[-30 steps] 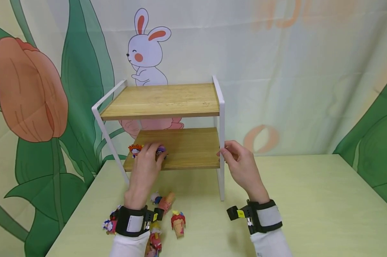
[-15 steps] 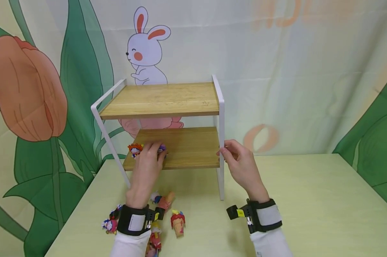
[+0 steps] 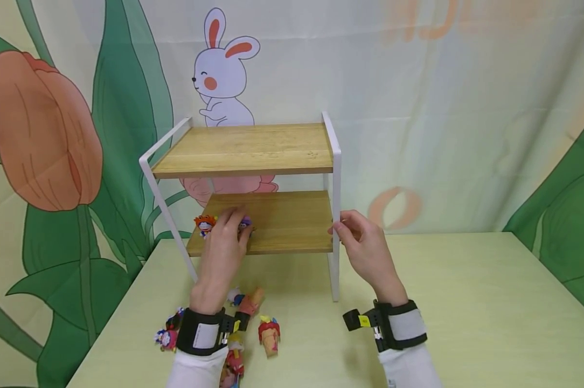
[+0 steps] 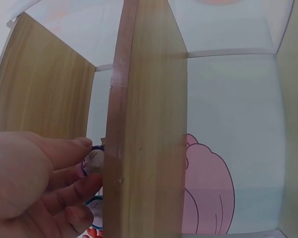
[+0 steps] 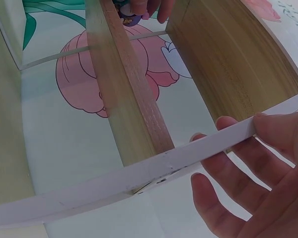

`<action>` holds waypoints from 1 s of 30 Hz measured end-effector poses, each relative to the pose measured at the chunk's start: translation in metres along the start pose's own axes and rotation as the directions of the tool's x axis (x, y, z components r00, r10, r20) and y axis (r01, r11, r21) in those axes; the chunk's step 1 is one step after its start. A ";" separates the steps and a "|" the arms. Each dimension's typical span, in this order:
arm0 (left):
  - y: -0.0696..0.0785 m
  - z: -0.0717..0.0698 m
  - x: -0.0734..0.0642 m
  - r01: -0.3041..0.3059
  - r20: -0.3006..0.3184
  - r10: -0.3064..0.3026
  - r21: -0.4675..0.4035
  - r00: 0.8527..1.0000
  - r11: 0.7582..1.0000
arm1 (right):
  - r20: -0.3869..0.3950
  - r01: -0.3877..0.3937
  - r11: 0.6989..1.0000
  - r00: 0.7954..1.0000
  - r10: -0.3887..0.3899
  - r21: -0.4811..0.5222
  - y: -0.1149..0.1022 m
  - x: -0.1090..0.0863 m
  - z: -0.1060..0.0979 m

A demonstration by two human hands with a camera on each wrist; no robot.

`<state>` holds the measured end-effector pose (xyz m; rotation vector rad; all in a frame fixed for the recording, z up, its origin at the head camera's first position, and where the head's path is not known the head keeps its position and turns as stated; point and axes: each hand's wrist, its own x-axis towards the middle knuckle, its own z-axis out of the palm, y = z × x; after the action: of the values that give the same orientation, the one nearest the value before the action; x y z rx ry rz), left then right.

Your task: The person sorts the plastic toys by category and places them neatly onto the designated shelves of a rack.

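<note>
A cartoon backdrop (image 3: 466, 108) rises behind the pale table (image 3: 466, 302); its orange lettering toward 1 o'clock is cut off and unreadable, and the yellow label (image 3: 365, 321) on the right wrist camera is too small to read. The left hand (image 3: 221, 242) pinches a purple figurine (image 3: 245, 222) between thumb and fingers over the lower shelf (image 3: 292, 221), with an orange figurine (image 3: 205, 224) at its 9 o'clock. The right hand (image 3: 367, 248) grips the white post (image 3: 337, 215) at the shelf's 3 o'clock edge. Bare wood spans between them, beneath the upper shelf (image 3: 248, 151). A red figurine (image 3: 270, 334) lies toward 6 o'clock.
</note>
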<state>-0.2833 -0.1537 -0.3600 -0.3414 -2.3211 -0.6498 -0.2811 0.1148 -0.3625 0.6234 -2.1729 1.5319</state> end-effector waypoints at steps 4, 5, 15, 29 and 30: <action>0.002 -0.005 -0.002 0.002 -0.006 -0.002 -0.010 1.000 1.000 | -0.002 0.000 1.000 1.000 0.000 -0.004 0.000 -0.001 0.001; 0.002 -0.007 -0.002 -0.001 -0.009 0.001 -0.012 1.000 1.000 | -0.001 0.000 1.000 1.000 0.000 -0.004 0.000 -0.001 0.001; 0.007 -0.020 -0.010 0.010 0.011 -0.009 -0.044 1.000 0.999 | 0.011 0.002 1.000 1.000 -0.002 -0.001 0.001 -0.002 0.002; 0.004 -0.034 -0.023 -0.002 0.172 0.011 -0.051 0.985 0.999 | 0.021 -0.006 1.000 1.000 0.006 0.009 0.002 0.002 0.001; 0.002 -0.035 -0.024 0.001 0.186 0.007 -0.043 0.983 0.999 | 0.022 -0.007 1.000 1.000 0.007 0.012 0.002 0.002 0.001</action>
<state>-0.2458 -0.1717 -0.3537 -0.4427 -2.4860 -0.6929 -0.2836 0.1144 -0.3632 0.6392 -2.1860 1.5496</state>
